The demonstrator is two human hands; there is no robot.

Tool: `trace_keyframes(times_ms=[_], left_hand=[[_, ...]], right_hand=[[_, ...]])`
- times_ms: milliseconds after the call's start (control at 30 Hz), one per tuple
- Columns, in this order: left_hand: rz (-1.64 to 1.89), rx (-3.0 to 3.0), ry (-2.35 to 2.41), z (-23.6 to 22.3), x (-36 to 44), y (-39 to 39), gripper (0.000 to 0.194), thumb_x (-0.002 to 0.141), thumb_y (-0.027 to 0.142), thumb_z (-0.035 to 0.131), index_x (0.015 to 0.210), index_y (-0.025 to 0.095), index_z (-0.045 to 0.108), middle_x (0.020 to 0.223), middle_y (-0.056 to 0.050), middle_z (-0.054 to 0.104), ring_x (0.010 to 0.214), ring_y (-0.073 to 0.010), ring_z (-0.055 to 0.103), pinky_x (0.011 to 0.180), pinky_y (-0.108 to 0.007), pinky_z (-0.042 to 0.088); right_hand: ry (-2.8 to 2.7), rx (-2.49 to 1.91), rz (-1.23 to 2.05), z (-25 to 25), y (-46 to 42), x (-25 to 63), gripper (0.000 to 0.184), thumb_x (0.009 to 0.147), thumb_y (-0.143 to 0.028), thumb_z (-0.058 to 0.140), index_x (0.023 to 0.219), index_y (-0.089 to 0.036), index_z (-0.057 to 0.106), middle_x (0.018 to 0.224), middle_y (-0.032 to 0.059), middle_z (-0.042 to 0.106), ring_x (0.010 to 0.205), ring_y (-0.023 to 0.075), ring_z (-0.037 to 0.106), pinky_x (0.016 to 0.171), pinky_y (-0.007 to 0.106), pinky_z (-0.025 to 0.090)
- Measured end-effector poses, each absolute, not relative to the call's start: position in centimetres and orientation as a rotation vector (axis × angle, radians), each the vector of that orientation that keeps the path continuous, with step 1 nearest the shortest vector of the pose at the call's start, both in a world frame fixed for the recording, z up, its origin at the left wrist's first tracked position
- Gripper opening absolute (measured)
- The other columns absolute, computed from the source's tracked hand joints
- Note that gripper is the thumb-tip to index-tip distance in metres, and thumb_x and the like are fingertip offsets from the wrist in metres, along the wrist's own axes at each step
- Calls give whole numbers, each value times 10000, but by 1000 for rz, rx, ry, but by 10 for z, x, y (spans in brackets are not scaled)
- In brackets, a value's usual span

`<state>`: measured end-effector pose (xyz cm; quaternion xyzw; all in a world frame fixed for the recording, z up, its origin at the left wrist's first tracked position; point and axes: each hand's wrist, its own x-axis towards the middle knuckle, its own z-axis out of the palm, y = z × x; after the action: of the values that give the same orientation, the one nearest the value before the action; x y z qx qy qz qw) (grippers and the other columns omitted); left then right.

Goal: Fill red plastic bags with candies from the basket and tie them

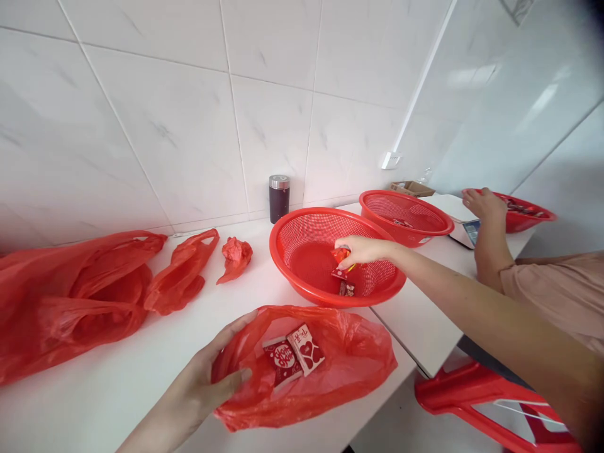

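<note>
My left hand (212,377) grips the near-left edge of a red plastic bag (352,371), thumb inside and fingers outside. The bag's mouth gapes upward. Inside lie a dark red wrapped packet (282,360) and a white packet with red hearts (306,350). Over the right part of a red perforated basket (287,251), my right hand (353,250) closes around red-and-yellow wrapped candy (340,255). Another small red packet shows just under those fingers. Small brown wrapped pieces (346,289) rest on the basket floor below.
Red bags (70,296) lie to the left, with a crumpled one (236,255) nearer the middle. A dark tumbler (279,200) stands by the wall. Rightward are a second basket (406,217), a scale (469,229), and a co-worker's hand (484,204) at a third basket (538,217). A red stool (453,390) stands below.
</note>
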<state>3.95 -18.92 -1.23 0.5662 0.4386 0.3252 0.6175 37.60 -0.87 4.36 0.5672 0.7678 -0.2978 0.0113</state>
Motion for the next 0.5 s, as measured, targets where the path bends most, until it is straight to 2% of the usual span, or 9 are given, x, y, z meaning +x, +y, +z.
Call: trace_keyframes(times_ms=[100,167,233,267,333,400,500], left_hand=[[739,1302,1023,-12,39,-189,647,843,402,614,1433,316,364,1528,-20,358,1360,-308,371,1099,-432,357],[751,1284,1037,-13,39,-189,648,839,400,618,1431,322,366,1531,-11,351,1363,-304,367,1091,-421,369],[787,1253,1038,-13,41,-190,656,841,388,620,1437,323,353,1531,-13,351,1366,-298,363,1084,-408,382],[806,1227,1030,-13,42,-191,667,840,382,623,1442,320,342,1529,-22,356,1360,-303,372,1070,-410,401],[839,1170,1009,-13,45,-192,695,836,373,629,1454,308,319,1521,-48,370,1341,-322,399,1038,-420,438],[854,1135,1000,-12,47,-193,723,832,366,635,1466,300,294,1516,-64,375,1328,-338,412,1019,-433,454],[856,1133,1002,-12,45,-193,771,832,365,635,1487,297,234,1519,-65,370,1334,-331,405,1032,-432,441]], right_hand=[[2487,1783,-1046,67,-22,364,307,751,-402,679,964,-210,570,1081,62,639,927,206,629,692,257,504],[2569,1689,-1319,78,-41,346,311,796,-442,633,1003,-221,564,1106,48,632,934,183,629,717,257,510],[2608,1469,-1589,81,-67,322,339,788,-447,650,1024,-220,564,1071,35,639,893,164,632,708,253,505],[2609,1351,-1615,80,-81,309,360,770,-449,674,1024,-216,569,1027,28,648,860,159,631,692,249,497],[2633,1208,-1463,72,-108,285,406,733,-489,704,1009,-214,590,943,17,655,799,156,622,632,236,470],[2735,1198,-1187,62,-128,266,432,765,-526,661,1068,-224,594,985,37,651,815,177,613,617,250,447],[2938,1268,-910,56,-132,256,388,865,-494,555,1158,-241,577,1094,62,636,891,196,605,706,288,446]])
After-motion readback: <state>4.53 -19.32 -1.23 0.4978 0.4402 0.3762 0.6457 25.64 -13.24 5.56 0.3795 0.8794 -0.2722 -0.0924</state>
